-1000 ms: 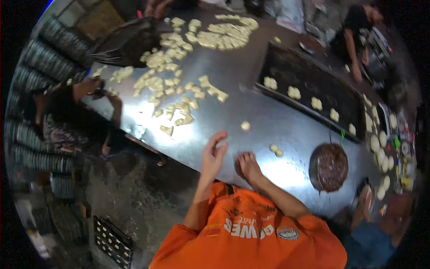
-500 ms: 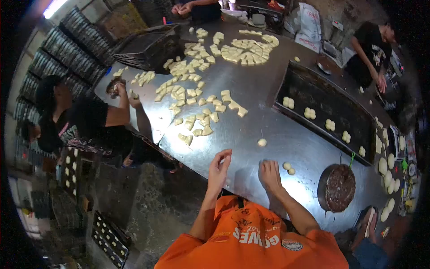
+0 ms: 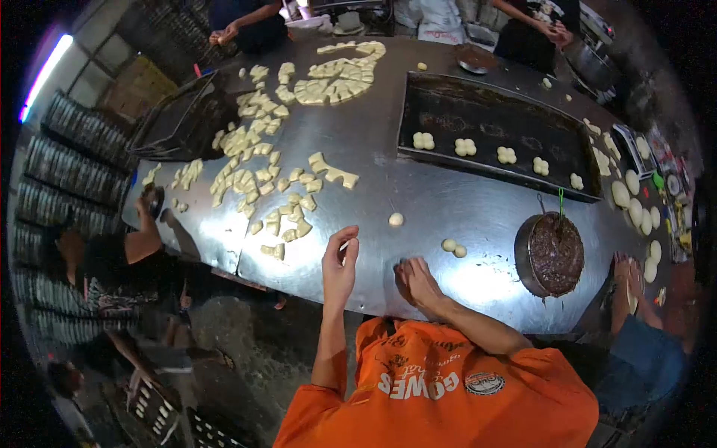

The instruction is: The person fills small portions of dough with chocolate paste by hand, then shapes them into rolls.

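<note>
My left hand (image 3: 340, 261) is raised over the near table edge, its fingers loosely curved and thumb apart, with nothing visible in it. Close by, my right hand (image 3: 419, 284) rests low on the metal surface, fingers curled down; whatever lies under the palm is hidden. A single dough ball (image 3: 396, 219) sits just beyond my hands. Two dough balls touching each other (image 3: 454, 247) lie to the right of my right hand. Farther right stands a round pan of dark brown filling (image 3: 556, 255) with a green-handled tool (image 3: 562, 203) in it.
A long black baking tray (image 3: 497, 168) holds several dough clusters. Many cut dough pieces (image 3: 258, 175) cover the left of the metal table (image 3: 358, 276). Stacked black trays (image 3: 183, 123) stand behind them. Co-workers' hands (image 3: 631, 276) are at the right, left (image 3: 153, 201) and far side.
The view has turned, so the table and tray appear farther left and higher. My hands keep much the same pose. At the far right, a co-worker's hands now come together.
</note>
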A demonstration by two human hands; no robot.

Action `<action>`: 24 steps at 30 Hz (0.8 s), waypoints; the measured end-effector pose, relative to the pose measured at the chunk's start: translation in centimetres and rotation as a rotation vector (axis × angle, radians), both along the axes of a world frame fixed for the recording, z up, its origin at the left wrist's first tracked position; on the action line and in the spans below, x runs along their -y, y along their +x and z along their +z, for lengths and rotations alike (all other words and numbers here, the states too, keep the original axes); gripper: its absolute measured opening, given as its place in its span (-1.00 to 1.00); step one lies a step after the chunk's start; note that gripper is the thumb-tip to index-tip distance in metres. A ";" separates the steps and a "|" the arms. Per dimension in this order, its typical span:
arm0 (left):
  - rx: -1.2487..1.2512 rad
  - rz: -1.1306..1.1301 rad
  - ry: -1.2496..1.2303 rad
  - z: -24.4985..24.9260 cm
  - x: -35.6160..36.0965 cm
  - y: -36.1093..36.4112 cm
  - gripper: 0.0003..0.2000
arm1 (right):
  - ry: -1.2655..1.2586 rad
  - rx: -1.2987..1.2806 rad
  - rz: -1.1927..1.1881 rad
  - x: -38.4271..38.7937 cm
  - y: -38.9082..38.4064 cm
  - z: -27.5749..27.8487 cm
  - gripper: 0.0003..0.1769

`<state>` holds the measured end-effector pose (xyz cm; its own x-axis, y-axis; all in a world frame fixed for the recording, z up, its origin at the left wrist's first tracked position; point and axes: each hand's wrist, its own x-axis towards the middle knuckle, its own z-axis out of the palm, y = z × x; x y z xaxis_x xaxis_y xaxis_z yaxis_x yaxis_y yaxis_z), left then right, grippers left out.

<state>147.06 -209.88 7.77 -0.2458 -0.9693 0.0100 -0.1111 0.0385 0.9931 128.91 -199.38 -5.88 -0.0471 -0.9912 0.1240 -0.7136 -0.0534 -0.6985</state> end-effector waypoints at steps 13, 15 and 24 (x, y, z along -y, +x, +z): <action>0.434 -0.364 -0.401 -8.7 4.9 -7.4 -0.64 | -0.042 0.064 -0.222 -4.3 -2.5 1.7 -0.65; 0.477 -0.323 -0.402 -9.6 4.1 -8.2 -0.63 | 0.025 0.170 -0.334 -5.4 -4.2 2.8 -0.66; 0.458 -0.187 -0.154 -12.2 6.5 -9.5 -0.59 | 0.008 -0.092 -0.608 -3.8 -7.4 6.3 -0.61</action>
